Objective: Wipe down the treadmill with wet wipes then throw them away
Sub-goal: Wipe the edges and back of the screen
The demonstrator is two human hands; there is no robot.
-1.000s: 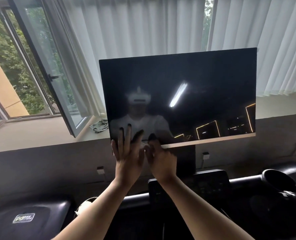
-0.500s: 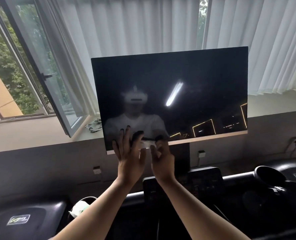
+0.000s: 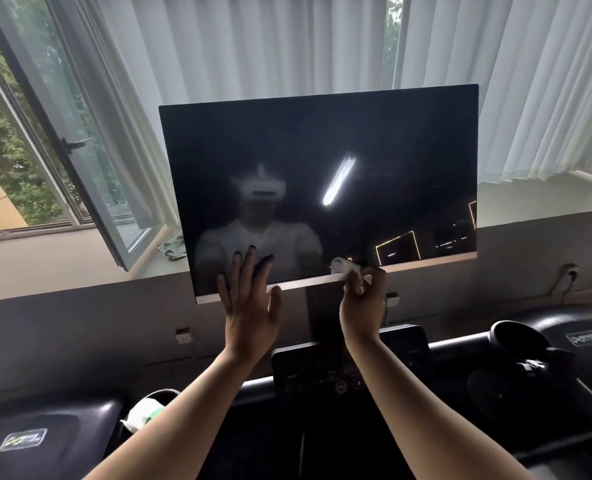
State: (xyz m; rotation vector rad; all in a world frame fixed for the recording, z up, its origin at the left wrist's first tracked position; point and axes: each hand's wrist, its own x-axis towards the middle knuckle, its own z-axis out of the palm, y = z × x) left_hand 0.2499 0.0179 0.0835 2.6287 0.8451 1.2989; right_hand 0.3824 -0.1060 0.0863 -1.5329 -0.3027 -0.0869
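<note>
— Where the treadmill screen (image 3: 322, 174) ends in its pale lower strip, what room is there?
— From the wet wipe (image 3: 343, 266) the strip shows bare to the corner at four o'clock. Toward eight o'clock the left hand (image 3: 249, 313) lies across it.
— And the wipe?
— It is bunched on that strip near six o'clock, pinched by the right hand (image 3: 362, 306) with fingers curled.
— The left fingers?
— Straight and spread, flat on the glass.
— How does the screen lie?
— It faces the camera, with its long axis nine to three and the right end a little higher.
— Around it?
— The console (image 3: 322, 375) is at six, a cup holder (image 3: 516, 341) at four, and a white-green pack (image 3: 144, 412) at seven. The open window sash (image 3: 80, 143) is at nine, and the curtain (image 3: 253, 46) hangs behind.
</note>
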